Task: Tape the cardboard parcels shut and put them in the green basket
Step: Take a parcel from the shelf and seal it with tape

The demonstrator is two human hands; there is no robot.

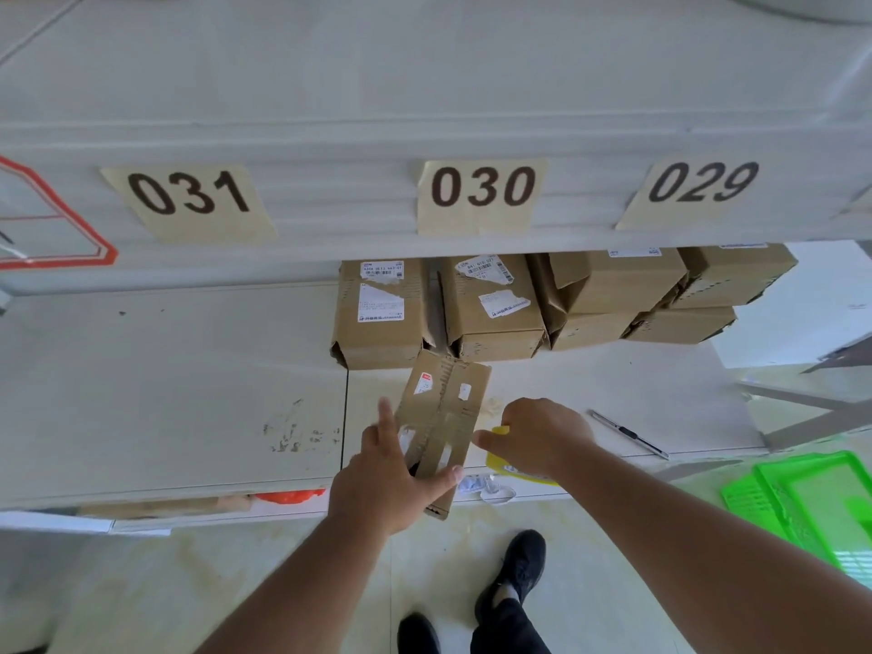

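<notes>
Left hand (382,483) flat on parcel (443,417), fingers straight, centre frame on table (188,394). Right hand (538,436) clamped on yellow tape dispenser (502,460).

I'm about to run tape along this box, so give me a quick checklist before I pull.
1. Parcel steadied: ok, the left hand lies flat on its near end, fingers straight.
2. Dispenser in hand: ok, the right hand grips the yellow dispenser beside the parcel.
3. Flaps closed: not ok, a dark gap shows at the near end by the left hand.
4. Parcel supported: not ok, its near end overhangs the table edge.
5. Tape already stuck on: cannot tell.
6. Basket within reach: ok, on the floor to the right.
</notes>
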